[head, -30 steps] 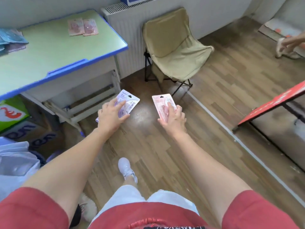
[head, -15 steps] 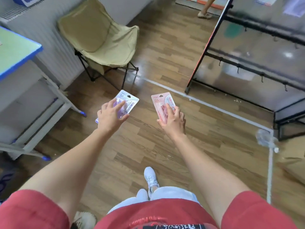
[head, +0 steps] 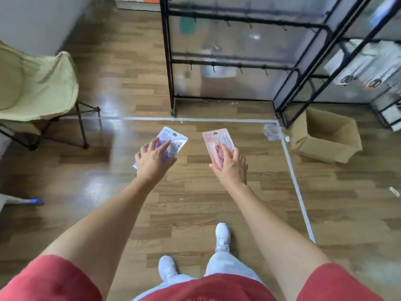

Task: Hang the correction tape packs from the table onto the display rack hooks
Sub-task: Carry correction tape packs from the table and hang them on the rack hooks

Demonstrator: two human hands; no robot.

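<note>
Currently my left grip [head: 155, 161] clamps the purple carded tape pack [head: 172, 141], my right grip [head: 230, 168] the pink carded pack [head: 214, 141], well apart from the black metal rack hooks [head: 239, 68]; misalignment at a hook could drop one.

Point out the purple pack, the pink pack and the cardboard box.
purple pack [head: 171, 135]: head view, upper printed card.
pink pack [head: 211, 140]: head view, upper printed card.
cardboard box [head: 338, 145]: head view, outer side wall.

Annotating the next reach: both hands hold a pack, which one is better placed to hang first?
Probably right. The right hand grips the pink pack in line with the rack's hook rail; the left hand, holding the purple pack, sits left of the rack's corner post.
</note>
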